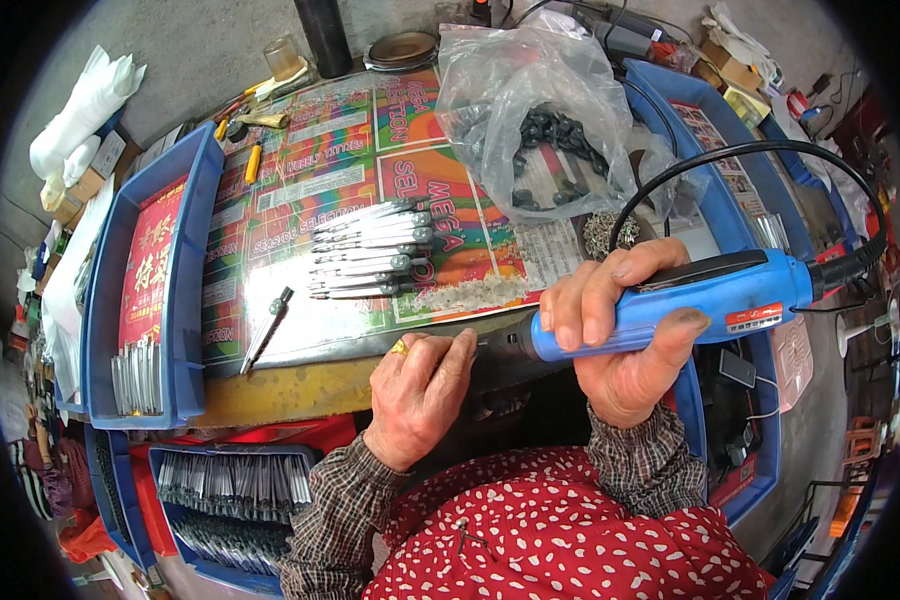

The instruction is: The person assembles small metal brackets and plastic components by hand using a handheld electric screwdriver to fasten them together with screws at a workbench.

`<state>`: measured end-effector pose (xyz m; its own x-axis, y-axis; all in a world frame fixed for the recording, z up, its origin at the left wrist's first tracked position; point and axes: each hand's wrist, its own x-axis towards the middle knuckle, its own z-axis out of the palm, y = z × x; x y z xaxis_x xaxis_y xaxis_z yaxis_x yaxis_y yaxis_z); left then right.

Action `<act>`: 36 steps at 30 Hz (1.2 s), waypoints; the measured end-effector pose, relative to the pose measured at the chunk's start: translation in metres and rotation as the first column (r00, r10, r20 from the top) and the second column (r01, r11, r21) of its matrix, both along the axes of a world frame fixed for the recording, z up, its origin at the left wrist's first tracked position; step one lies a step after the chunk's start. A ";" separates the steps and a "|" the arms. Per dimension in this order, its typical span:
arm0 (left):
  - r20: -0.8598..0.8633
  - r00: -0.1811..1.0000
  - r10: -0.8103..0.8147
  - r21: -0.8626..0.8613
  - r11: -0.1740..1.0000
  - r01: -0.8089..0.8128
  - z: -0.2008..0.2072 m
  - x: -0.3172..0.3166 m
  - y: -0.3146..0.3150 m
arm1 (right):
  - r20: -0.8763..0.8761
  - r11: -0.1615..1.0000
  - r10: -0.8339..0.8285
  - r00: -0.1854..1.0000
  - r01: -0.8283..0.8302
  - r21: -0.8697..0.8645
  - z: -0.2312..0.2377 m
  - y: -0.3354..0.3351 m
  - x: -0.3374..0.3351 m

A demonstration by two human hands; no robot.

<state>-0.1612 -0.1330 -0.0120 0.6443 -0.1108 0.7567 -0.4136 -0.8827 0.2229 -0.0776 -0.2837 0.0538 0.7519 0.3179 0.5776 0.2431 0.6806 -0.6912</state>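
Note:
My right hand (pixel 625 340) is wrapped round the body of a blue electric screwdriver (pixel 720 300), held level with its black nose pointing left. Closed at the tip of that nose is my left hand (pixel 418 390), a ring on one finger; whatever it pinches is hidden by the fingers. Beyond the hands, a row of slim silver rods with black ends (pixel 370 250) lies on a printed sheet. One similar rod (pixel 267 330) lies apart to the left. A clear plastic bag (pixel 475 90) behind holds black parts (pixel 560 150), and small metal screws (pixel 608 235) are heaped in front of it.
At the left stands a blue tray (pixel 100 300) with silver rods at its near end. Below the table edge, another blue bin (pixel 230 453) holds many rods. A black cable (pixel 770 147) loops from the screwdriver. A yellow-handled tool (pixel 253 163) lies far left.

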 end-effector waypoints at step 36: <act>0.014 1.000 -0.001 0.063 0.998 0.000 -0.005 -0.003 0.001 | -0.048 0.999 0.023 0.999 -0.021 0.039 0.000 -0.008 0.003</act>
